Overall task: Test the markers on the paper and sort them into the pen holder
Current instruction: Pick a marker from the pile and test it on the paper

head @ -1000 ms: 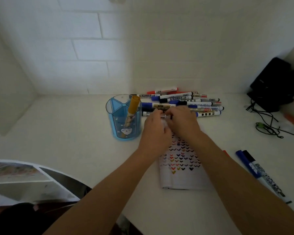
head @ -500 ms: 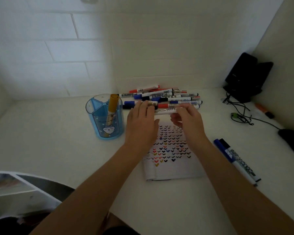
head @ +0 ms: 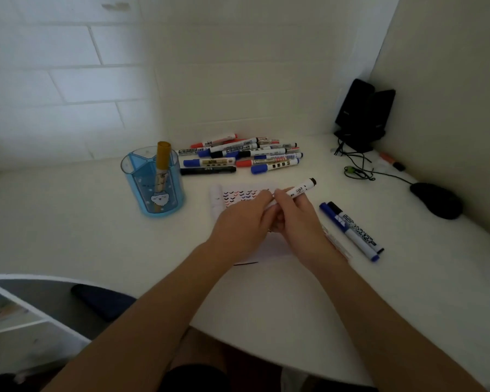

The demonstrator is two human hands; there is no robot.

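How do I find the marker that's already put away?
Look left of the marker pile for the blue pen holder on the white desk. One marker stands upright inside it, the only one with a mustard-yellow cap.

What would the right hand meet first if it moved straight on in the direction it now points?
Most likely the left hand: the right hand points forward and leftward, and both hold the same marker. Beyond lies the marker pile, though depth is unclear.
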